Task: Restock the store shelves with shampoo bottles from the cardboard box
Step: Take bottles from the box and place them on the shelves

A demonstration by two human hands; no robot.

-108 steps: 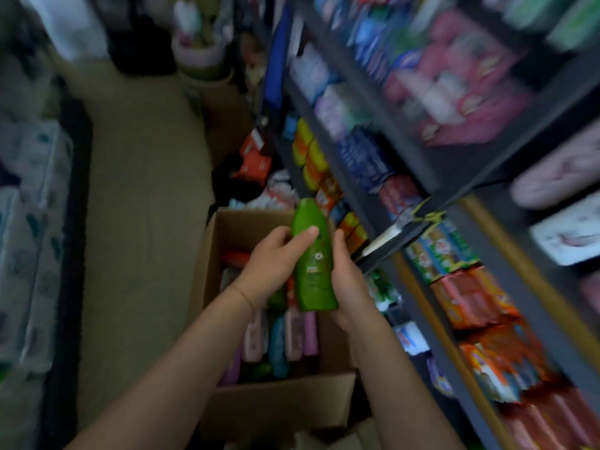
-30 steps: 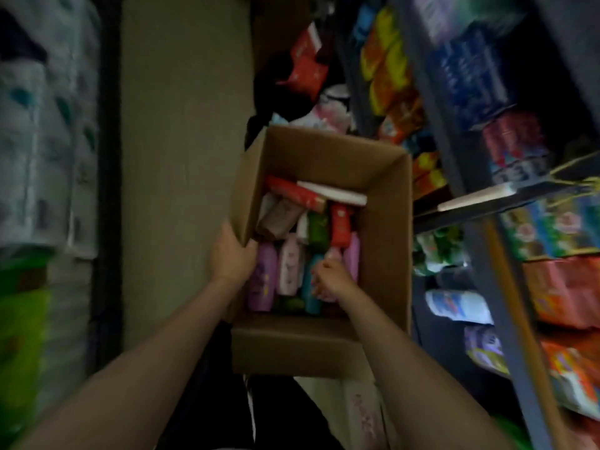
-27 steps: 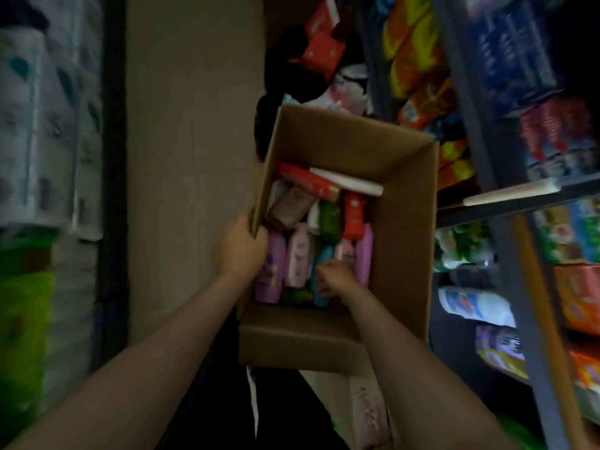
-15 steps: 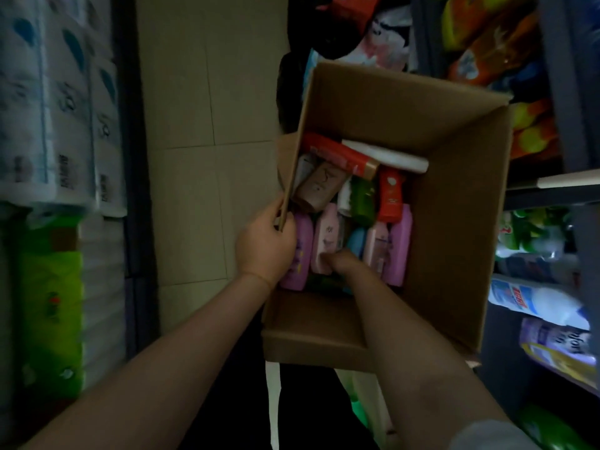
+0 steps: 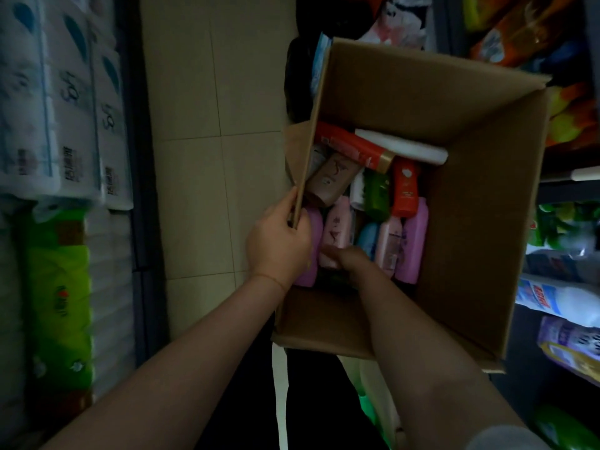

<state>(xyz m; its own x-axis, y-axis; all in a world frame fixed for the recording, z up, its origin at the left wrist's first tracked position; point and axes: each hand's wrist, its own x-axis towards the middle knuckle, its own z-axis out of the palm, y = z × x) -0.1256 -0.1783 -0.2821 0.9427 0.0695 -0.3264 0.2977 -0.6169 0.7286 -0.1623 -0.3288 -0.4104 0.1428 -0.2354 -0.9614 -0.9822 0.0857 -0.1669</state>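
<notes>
Since a moment ago the view has closed in on the cardboard box (image 5: 470, 228), and the right hand (image 5: 347, 258) has sunk deeper among the shampoo bottles (image 5: 373, 203). Its fingers curl at the foot of a pale pink bottle (image 5: 337, 225), though I cannot tell whether they grip it. The left hand (image 5: 276, 241) pinches the box's left wall. Shelves (image 5: 565, 287) of goods stand just to the right.
</notes>
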